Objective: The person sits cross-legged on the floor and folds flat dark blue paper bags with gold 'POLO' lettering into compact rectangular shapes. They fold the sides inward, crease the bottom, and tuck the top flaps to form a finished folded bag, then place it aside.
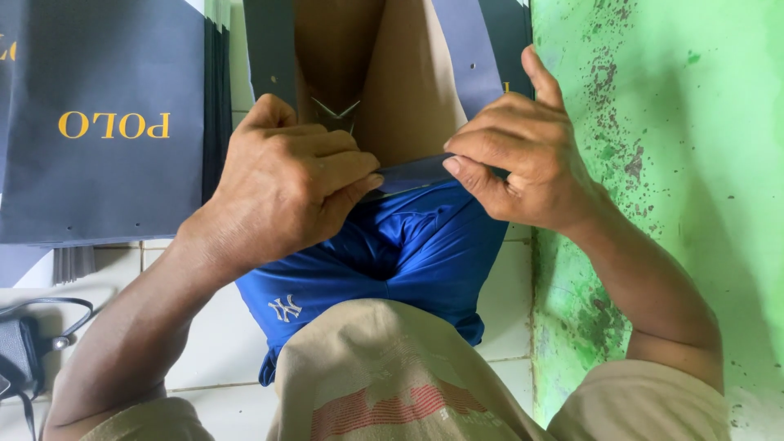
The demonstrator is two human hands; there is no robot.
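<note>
White floor tiles [204, 343] below, a green, flaking painted wall [670, 163] along the right; I log the items as follows.

Item one: left hand [286, 184], curled closed, thumb and fingertips pinching the near edge of a dark navy paper bag [408, 98]. Grip firm, on the left part of that edge.

Item two: right hand [523, 159], pinching the same edge from the right, thumb raised toward the far side. Both hands meet almost fingertip to fingertip; I judge the paired pinch is there to keep the edge flat and taut while it is creased or pressed.

Item three: the bag itself, held over my lap above the blue shorts [408, 253]. Its long axis runs from near to far, mouth toward me, brown interior showing; the pinched edge lies left to right.

Item four: stack of finished navy bags [106, 122] with gold lettering, flat on the floor at far left, well apart from the hands, presumably set aside within reach.

Item five: black cable and dark device [24, 343], near left corner; detail too small to tell.

Item six: beige shirt [384, 376], nearest edge.
</note>
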